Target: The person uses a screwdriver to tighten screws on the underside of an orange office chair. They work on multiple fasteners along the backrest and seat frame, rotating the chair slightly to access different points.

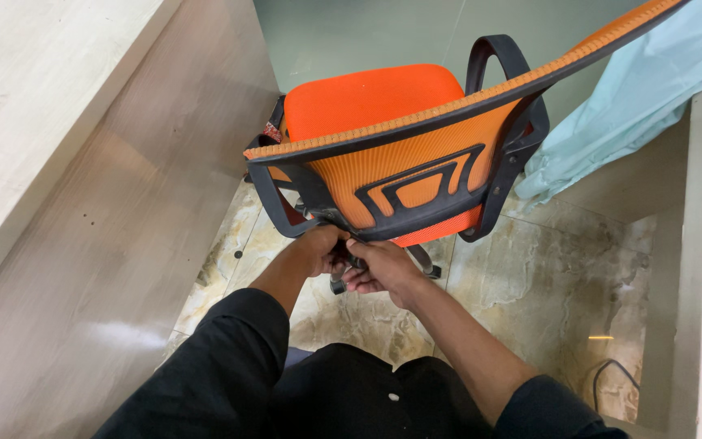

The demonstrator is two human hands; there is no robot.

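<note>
Orange mesh office chair (416,154) is sitting at twelve o'clock from me, its back facing me. I am curling my left hand (321,250) and right hand (381,268) around its black under-seat mechanism (351,258).

Pretty even indoor light, soft and a bit dim. There's a glossy sheen on the panel wall (99,325) and a small orange glint on the marble floor (600,337). Focus is sharp, edges slightly stretched by the wide lens.
</note>
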